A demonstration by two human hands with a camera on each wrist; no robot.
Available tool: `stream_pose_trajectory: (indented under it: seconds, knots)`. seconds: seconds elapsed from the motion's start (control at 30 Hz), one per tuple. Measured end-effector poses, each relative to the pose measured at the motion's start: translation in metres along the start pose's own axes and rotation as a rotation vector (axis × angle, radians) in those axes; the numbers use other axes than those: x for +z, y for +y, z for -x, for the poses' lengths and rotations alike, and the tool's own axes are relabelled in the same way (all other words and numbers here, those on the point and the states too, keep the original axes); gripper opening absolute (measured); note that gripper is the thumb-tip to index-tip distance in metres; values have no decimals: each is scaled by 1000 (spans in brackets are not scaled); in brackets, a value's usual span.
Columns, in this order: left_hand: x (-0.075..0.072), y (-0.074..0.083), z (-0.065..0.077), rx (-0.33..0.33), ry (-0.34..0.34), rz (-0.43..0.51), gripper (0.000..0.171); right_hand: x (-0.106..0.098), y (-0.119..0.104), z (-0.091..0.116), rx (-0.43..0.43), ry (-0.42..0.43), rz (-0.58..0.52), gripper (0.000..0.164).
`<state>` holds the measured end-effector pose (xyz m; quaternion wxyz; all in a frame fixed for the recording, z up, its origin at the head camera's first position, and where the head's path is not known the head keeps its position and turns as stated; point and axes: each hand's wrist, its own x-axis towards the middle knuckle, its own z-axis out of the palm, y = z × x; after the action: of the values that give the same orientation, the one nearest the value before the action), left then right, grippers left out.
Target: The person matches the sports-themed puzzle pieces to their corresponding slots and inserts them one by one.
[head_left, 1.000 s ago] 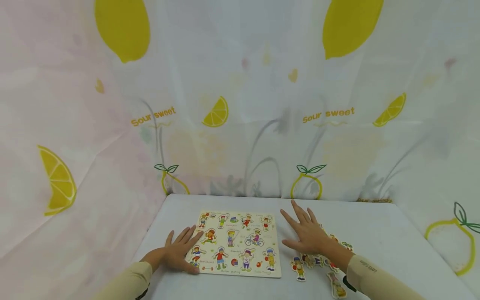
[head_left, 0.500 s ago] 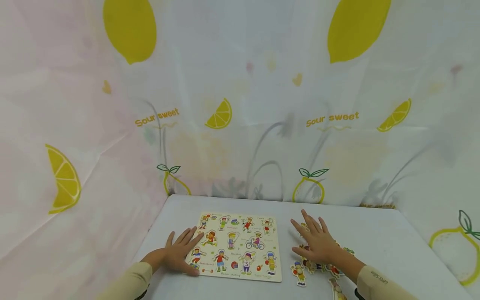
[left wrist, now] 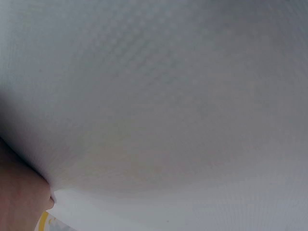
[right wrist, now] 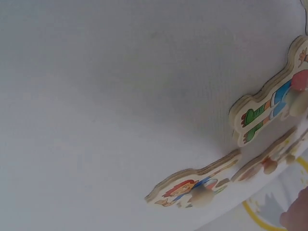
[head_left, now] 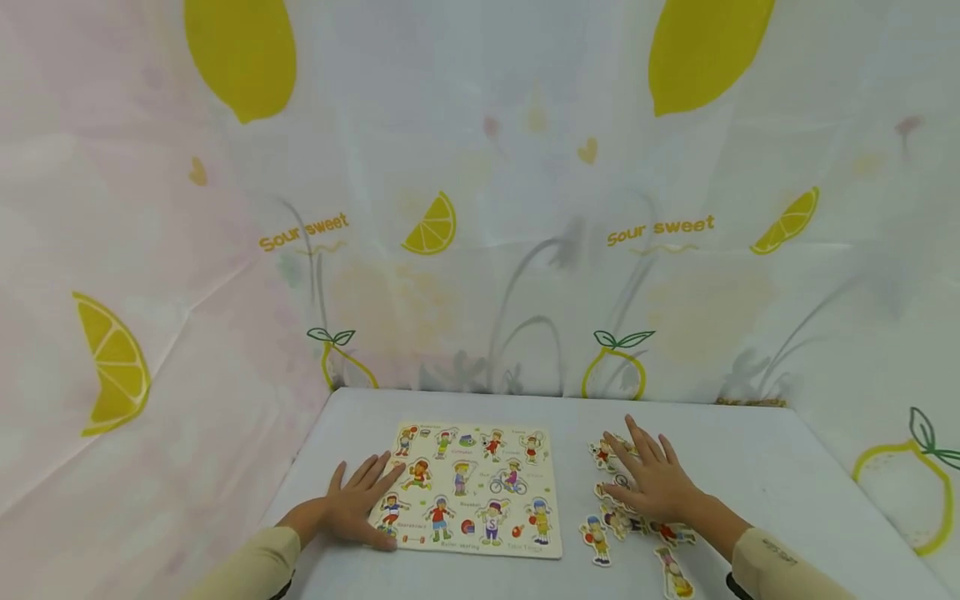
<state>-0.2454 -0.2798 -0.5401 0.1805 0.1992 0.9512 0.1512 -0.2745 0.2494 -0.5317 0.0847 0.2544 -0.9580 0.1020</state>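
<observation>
- A person's left hand (head_left: 351,506) lies with fingers spread over the left edge of a pale puzzle board (head_left: 480,493), gripping nothing. The board sits flat on the white bench (head_left: 787,483), printed with children playing sports in 3 rows.
- The right hand (head_left: 658,483), well apart from the left, has its fingers straight and fanned above a scatter of loose pieces to the right of the board. It holds nothing that I can see; whether it touches any piece, I cannot tell.
- What has just changed: the right hand has moved away from the board's edge, farther to the right, while the left has stayed put.
- That uncovers the pieces nearest the board, including a red-shirted piece (head_left: 602,454). To my eye, the work now centres on the loose pieces, with none in either hand.
- A blue-capped piece (head_left: 597,540) lies nearest the board's lower right corner.
- Close to the right wrist, a green-shoed piece (right wrist: 267,108) and a red-haired piece (right wrist: 180,190) show thick wooden edges and round knobs.
</observation>
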Motion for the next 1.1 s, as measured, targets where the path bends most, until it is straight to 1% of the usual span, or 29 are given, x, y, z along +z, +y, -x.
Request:
stream_pose_trajectory:
  seconds: [0.07,0.2,0.27,0.4,0.5,0.53,0.6,0.63,0.7,0.77,0.83,0.9,1.0,1.1]
  knots:
    - [2,1,0,4,-6,2,121,-2,4,1,5,-1,-12,77]
    - [6,1,-1,9,-1,6,120,-4,12,0,-1,4,5,79]
    - [7,0,-2,2,10,2,121,-3,15,0,18,1,7,79]
    - [8,-3,-3,-18,4,-23,122,1,20,-4,56,3,-50,78]
    - [11,-8,-4,-30,18,-50,122,5,24,-12,68,14,-74,72]
    - [14,-10,-6,-34,29,-54,123,4,25,-15,67,16,-79,68]
    - [19,-12,-8,-34,41,-60,123,3,29,-19,82,7,-93,54]
    - [21,-13,-10,-34,45,-62,122,1,30,-21,98,-13,-117,46]
    - [23,-12,-11,-27,48,-57,122,-3,32,-23,138,-57,-205,30]
    - [22,-9,-9,-17,49,-38,122,-8,34,-25,194,-102,-294,22]
    - [21,-8,-7,-13,47,-31,121,-11,35,-28,275,-128,-407,20]
    - [20,-8,-6,-15,42,-26,121,-13,38,-31,343,-141,-486,21]
    - [18,-9,-6,-25,44,-37,121,-14,41,-37,431,-150,-557,23]
    - [15,-8,-6,-14,59,-33,121,-14,46,-41,465,-164,-588,21]
